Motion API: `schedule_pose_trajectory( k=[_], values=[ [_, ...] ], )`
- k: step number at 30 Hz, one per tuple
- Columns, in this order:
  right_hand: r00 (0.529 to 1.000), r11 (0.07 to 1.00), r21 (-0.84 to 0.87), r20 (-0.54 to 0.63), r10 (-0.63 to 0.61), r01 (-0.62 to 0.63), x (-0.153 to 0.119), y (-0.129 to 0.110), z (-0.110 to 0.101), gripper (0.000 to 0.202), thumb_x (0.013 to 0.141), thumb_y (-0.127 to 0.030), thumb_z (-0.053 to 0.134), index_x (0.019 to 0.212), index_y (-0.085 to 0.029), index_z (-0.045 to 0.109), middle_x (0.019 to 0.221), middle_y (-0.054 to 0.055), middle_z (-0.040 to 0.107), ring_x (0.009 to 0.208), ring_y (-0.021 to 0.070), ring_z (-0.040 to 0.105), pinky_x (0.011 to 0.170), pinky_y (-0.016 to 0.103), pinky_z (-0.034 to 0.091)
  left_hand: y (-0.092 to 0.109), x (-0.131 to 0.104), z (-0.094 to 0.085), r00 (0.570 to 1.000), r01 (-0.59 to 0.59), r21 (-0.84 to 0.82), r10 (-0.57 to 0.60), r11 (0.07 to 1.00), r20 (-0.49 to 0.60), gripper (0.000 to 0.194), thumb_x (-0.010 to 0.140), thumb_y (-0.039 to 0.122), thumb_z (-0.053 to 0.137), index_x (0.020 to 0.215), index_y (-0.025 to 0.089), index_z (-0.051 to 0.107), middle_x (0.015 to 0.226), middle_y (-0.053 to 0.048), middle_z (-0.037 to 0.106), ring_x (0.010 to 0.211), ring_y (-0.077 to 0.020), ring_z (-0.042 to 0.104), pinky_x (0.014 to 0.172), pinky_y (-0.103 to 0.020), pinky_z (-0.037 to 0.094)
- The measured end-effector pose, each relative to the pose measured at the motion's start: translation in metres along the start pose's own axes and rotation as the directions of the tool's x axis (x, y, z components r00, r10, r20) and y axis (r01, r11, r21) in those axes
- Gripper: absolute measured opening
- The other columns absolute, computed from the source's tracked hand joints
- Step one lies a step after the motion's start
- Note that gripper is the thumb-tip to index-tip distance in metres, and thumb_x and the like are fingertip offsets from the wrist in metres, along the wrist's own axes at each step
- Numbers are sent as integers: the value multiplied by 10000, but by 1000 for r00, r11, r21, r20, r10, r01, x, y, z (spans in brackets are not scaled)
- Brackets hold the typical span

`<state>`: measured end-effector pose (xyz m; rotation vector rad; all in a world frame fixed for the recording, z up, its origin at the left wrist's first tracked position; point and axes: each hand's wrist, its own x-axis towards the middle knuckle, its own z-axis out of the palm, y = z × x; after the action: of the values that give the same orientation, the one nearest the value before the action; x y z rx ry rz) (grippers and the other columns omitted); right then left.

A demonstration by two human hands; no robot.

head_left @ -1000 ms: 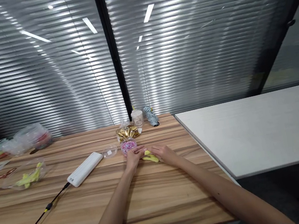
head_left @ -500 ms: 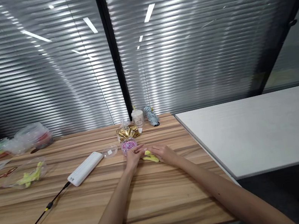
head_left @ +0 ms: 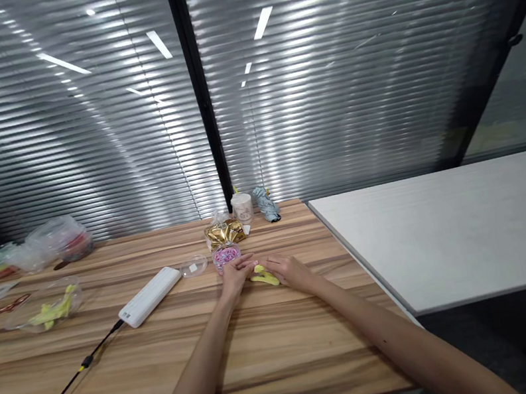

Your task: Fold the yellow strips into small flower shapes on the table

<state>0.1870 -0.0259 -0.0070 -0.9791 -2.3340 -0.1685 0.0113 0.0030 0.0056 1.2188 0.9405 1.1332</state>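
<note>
Both hands meet over a soft-looking, bent yellow strip (head_left: 267, 279) on the wooden table. My left hand (head_left: 236, 275) has its fingertips pinched together at the strip's upper left end. From the other side, my right hand (head_left: 291, 271) holds the strip with its fingers closed, covering part of it. The strip's exact material is too small to make out. Just beyond my left hand stands a clear tub (head_left: 226, 255) of small pink and purple pieces, with a clear round lid (head_left: 194, 266) lying to its left.
A gold package (head_left: 225, 232), a white cup (head_left: 242, 208) and a folded blue-grey umbrella (head_left: 267, 204) stand behind. Leftward are a white power bank (head_left: 150, 296) with a black cable, a clear dish (head_left: 20, 321) with yellow pieces, scissors (head_left: 9, 307) and plastic bags (head_left: 58, 238).
</note>
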Motion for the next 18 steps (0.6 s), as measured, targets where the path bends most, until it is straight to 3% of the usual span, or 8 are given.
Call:
schedule_pose_trajectory(
  k=[8, 18],
  values=[
    [1000, 1000, -10, 11, 18, -18, 0, -1, -1, 277, 859, -147, 395, 1112, -194, 499, 883, 64, 621, 768, 145, 567, 641, 224, 424, -1, 0, 0, 1000, -9, 3, 9, 1000, 2, 529, 474, 318, 770, 935, 99, 634, 732, -82, 681, 636, -163, 623, 624, -262, 499],
    [1000, 1000, 11, 10, 27, -27, 1, -3, -4, 289, 858, -151, 406, 1130, -206, 489, 963, 66, 618, 852, 145, 569, 697, 232, 436, 0, -1, 1, 1000, 7, -9, -7, 1000, -13, 510, 479, 291, 770, 932, 103, 632, 728, -70, 678, 639, -156, 621, 636, -266, 504]
  ],
)
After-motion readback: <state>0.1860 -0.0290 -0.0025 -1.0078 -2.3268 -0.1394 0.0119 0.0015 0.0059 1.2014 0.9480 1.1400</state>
